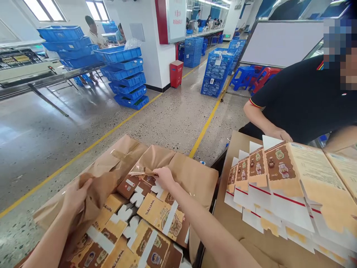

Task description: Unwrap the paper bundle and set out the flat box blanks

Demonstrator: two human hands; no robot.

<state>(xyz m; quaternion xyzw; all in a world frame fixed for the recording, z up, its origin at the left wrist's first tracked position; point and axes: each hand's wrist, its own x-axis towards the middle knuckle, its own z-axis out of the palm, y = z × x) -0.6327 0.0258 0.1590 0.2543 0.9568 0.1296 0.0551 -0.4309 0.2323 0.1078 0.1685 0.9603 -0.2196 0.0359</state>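
Note:
My left hand [74, 194] grips a crumpled fold of brown wrapping paper [111, 163] at the left side of an opened bundle. My right hand [164, 177] pinches the torn, taped edge of the same paper near its middle. Under the paper lie several flat printed carton blanks [156, 216], brown and tan with cartoon figures and white die-cut tabs. Both of my forearms reach in from the bottom edge.
To the right, a fanned stack of flat cartons [281, 178] rests on a cardboard sheet [240, 223], and a person in a black shirt [304, 96] leans over it. Stacked blue crates [125, 74] stand on the speckled floor behind, with a yellow floor line [206, 124].

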